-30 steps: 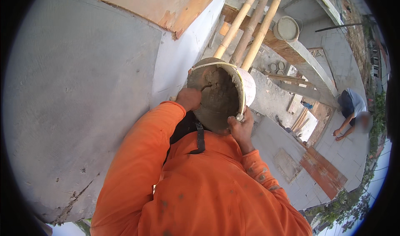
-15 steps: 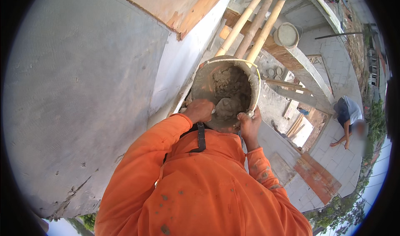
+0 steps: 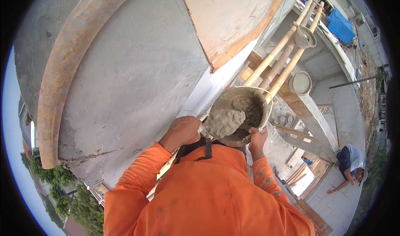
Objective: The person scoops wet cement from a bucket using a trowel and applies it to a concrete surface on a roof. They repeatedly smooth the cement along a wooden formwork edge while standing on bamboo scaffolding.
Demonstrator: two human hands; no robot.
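Observation:
My left hand (image 3: 186, 129) is closed around the handle of a trowel (image 3: 203, 130). A lump of wet grey mortar (image 3: 225, 123) sits on the trowel and hides its blade. That load is over the left side of a bucket (image 3: 221, 99), held close in front of my body. My right hand (image 3: 258, 138) grips the bucket's near right rim, thumb toward the inside. More mortar (image 3: 251, 108) lies inside the bucket, and a pale bail handle (image 3: 271, 101) arcs along its right side.
A grey plastered wall (image 3: 125, 69) rises close on my left, with a wooden board (image 3: 237, 19) beyond. Bamboo poles (image 3: 278, 71) extend ahead, next to two mortar buckets (image 3: 306, 37) (image 3: 300, 83). Below right, a person (image 3: 350, 165) is on a block wall beside a drop.
The trowel has come up out of the bucket with a heap of mortar on it. My view has swung left, bringing a curved rusty pipe into sight. My right hand stays on the rim.

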